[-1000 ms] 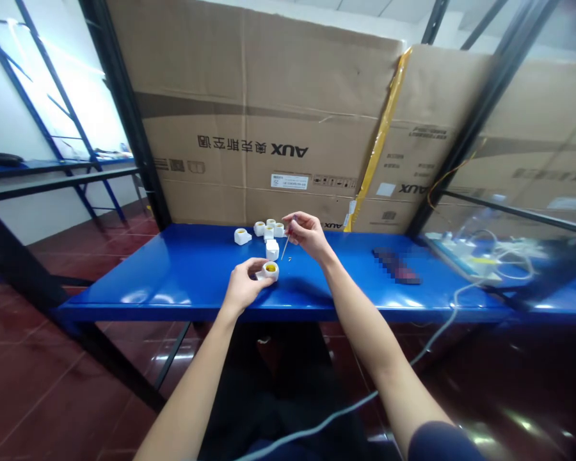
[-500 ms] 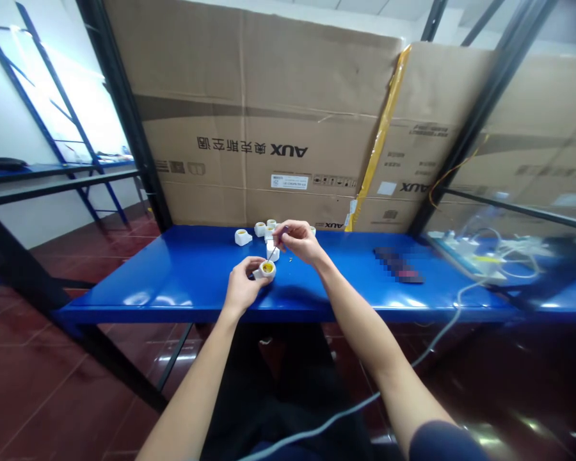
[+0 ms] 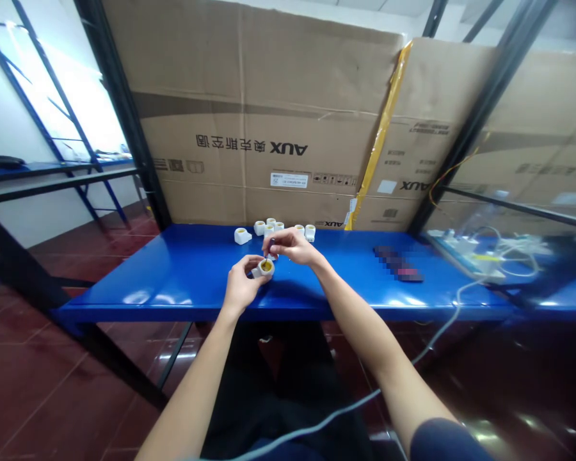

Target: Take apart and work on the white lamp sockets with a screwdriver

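My left hand (image 3: 242, 279) is closed on a small white plastic housing (image 3: 265, 271) with a round opening and a yellow inside, held just above or on the blue table. In my right hand (image 3: 288, 246) is a small screwdriver (image 3: 271, 244) with a dark handle, held upright in the fingertips. Its tip reaches down into the opening of the housing. Another white part behind the screwdriver is mostly hidden by my right hand. Similar white housings (image 3: 242, 236) stand at the back of the table, several of them grouped behind my right hand.
Large cardboard sheets (image 3: 269, 77) form a wall behind the blue table (image 3: 173, 275). A dark, pixelated object (image 3: 397, 264) lies to the right. Farther right are a white power strip (image 3: 470, 259) and tangled cables. A grey cable (image 3: 336, 419) runs across my lap.
My right hand has come lower and slightly left, bringing the screwdriver more upright over the housing. More white housings at the back show now. My left hand has hardly moved.
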Available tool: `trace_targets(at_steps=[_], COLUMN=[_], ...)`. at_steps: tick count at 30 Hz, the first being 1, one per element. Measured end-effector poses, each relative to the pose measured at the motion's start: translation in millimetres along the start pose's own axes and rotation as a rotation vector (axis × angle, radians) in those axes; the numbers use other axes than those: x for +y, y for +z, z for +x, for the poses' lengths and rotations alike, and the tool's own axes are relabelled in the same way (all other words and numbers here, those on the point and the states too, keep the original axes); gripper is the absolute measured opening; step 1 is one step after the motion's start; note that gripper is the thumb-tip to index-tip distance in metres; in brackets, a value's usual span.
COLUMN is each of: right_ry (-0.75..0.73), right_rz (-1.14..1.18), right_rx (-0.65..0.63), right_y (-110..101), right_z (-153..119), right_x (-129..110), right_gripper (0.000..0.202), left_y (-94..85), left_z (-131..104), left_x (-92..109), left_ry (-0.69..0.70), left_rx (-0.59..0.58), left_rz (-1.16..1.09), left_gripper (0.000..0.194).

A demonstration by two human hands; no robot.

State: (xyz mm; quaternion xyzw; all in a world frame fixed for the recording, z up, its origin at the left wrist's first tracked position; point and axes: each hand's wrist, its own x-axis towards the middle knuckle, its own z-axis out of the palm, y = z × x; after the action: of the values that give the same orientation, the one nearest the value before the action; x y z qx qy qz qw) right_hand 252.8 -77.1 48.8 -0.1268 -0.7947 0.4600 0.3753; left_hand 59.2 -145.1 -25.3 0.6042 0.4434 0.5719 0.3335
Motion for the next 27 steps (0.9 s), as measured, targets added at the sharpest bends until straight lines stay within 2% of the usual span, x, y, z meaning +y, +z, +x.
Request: trace_targets(at_steps=[4, 10, 18, 27], right_ry=[0.005, 0.020, 0.050, -0.067], right_rz=[-0.021, -0.065, -0.098, -0.033], right_rx=[-0.028, 0.015, 0.004, 0.015], right_y=[-2.4, -4.9, -1.5, -6.4], right_z=[0.2, 0.6, 1.4, 1.5], right_x=[-1.1, 2.3, -0.1, 6.1], right_gripper=[0.039, 0.044, 0.041, 0.039], left_y=[0.2, 0.1, -0.1, 0.2], left_z=[0.4, 0.6, 0.4, 1.3], left_x=[-1.0, -3.5, -2.5, -5.1], left_ry=[-0.011, -0.008, -0.006, -0.002], left_rx=[0.012, 0.008, 0.003, 0.007], left_rz=[-0.026, -0.005, -0.025, -0.022], left_gripper=[0.049, 0.046, 0.047, 0.047])
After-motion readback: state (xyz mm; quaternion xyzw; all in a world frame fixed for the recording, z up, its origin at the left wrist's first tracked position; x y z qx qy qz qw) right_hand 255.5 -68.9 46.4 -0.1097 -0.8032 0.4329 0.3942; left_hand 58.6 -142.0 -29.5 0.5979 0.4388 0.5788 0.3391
